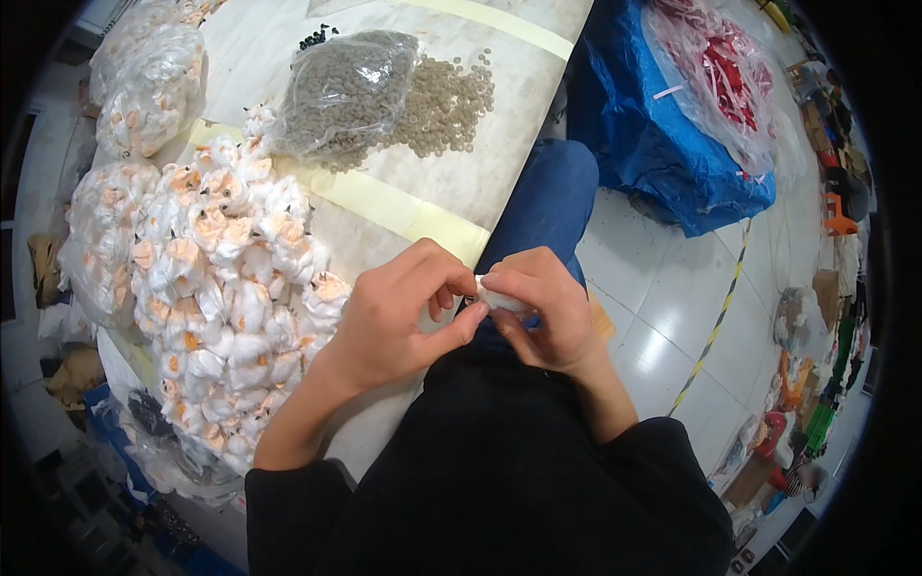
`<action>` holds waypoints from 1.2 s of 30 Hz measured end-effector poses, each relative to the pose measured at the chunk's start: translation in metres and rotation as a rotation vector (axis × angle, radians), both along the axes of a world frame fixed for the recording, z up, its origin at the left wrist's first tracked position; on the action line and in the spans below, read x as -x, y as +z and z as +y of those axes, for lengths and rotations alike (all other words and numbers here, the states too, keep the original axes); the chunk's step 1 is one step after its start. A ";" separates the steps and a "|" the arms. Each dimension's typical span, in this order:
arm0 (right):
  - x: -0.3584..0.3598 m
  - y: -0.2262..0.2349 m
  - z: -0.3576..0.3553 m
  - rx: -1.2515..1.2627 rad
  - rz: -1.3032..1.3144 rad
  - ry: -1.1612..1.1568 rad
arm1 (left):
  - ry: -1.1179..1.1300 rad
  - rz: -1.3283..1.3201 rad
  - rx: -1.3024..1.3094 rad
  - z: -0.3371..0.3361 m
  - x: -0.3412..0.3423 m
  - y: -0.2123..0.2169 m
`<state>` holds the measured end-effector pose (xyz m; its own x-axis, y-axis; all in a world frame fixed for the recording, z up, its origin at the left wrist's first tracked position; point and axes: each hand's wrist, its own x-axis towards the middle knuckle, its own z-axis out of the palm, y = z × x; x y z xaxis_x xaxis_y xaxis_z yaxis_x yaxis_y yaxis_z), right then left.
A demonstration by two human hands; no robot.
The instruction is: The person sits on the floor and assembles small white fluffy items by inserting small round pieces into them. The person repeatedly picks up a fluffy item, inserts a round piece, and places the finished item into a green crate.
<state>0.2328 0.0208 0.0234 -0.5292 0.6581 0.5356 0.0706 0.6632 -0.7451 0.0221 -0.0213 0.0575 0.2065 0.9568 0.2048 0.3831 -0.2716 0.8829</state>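
Observation:
My left hand and my right hand meet in front of my chest, at the table's near edge. Both pinch one small white plush piece, mostly hidden by my fingers. A large heap of white and orange plush pieces lies on the table just left of my left hand. Farther back sits a clear plastic bag of small grey-brown rings, with loose rings spilled beside it.
The pale table carries yellow tape strips. Clear bags of more plush pieces lie at the far left. A blue sack with red items under plastic stands on the tiled floor at right. Assorted clutter lines the right edge.

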 end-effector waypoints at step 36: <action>0.014 -0.022 -0.003 -0.122 -0.233 -0.164 | 0.151 -0.124 0.439 -0.001 0.000 -0.025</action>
